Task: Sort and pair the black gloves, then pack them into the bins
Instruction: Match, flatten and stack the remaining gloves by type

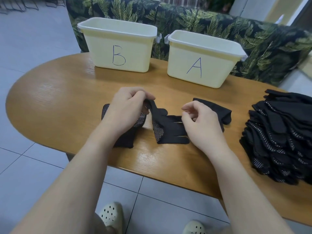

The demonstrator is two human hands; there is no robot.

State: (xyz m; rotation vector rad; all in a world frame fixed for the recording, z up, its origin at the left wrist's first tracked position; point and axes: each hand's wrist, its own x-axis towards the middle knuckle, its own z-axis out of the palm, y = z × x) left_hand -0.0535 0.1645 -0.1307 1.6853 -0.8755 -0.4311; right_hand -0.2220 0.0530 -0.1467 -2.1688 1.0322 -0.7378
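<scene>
Black gloves are seen in several places on the wooden table (55, 92). One glove (168, 130) lies in the middle, with white dots visible on its folded edge, and its cuff end is lifted and pinched between the thumb and curled fingers of the left hand (128, 107). The right hand (199, 120) is held over the finger end of the same glove, with its fingers loosely curled; whether the cloth is really gripped by them cannot be told. A second glove (125, 139) is partly hidden under the left wrist, and a third glove (217, 112) is partly covered by the right hand. A large pile of gloves (276, 137) is stacked at the right edge. Bin B (118, 46) and bin A (202, 59), both pale yellow, are placed side by side at the far edge of the table.
</scene>
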